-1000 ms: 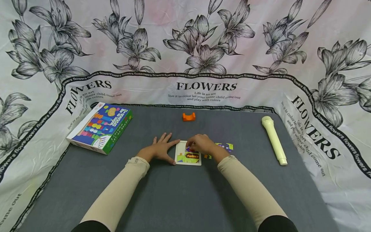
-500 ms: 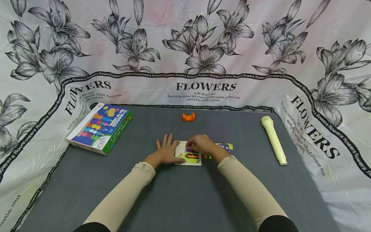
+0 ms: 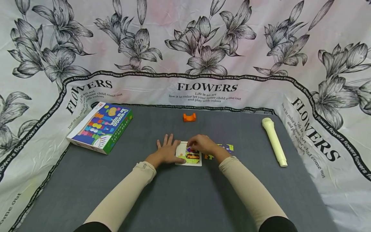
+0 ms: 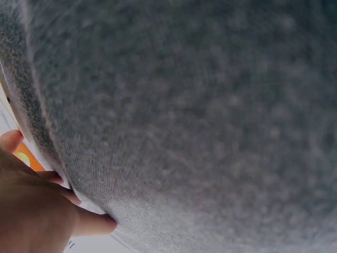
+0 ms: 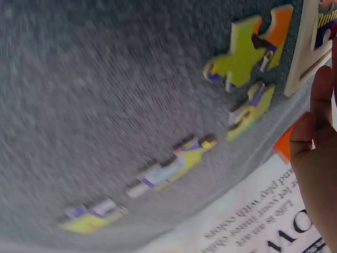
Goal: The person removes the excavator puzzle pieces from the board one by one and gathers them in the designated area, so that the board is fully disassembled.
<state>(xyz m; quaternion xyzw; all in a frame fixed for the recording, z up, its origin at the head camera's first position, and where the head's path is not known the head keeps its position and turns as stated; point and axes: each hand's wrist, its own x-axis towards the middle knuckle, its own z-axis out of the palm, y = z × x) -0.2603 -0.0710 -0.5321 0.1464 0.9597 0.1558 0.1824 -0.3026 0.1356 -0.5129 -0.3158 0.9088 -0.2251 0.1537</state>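
Observation:
A small jigsaw tray (image 3: 181,146) with a pale frame lies mid-table, partly filled with a yellow-green and orange picture. My left hand (image 3: 166,154) rests beside it with fingers spread, its thumb laid over the tray's lower left edge. Over the upper part of the tray, my right hand (image 3: 203,144) pinches a small purple puzzle piece (image 3: 189,149), mostly hidden by the fingertips. In the right wrist view, a green and orange puzzle piece (image 5: 245,55) and several others lie loose just beside the tray. Only part of the left hand (image 4: 42,211) shows in the left wrist view.
A blue and green game box (image 3: 101,127) lies at the back left. An orange curved block (image 3: 189,117) stands behind the tray, and a pale yellow stick (image 3: 274,141) lies to the right. Flower-printed cloth (image 3: 208,93) borders the grey table (image 3: 179,199).
My left hand has shifted right, its thumb moving from the tray's left side onto its lower left edge. The right hand stays in nearly the same place over the tray.

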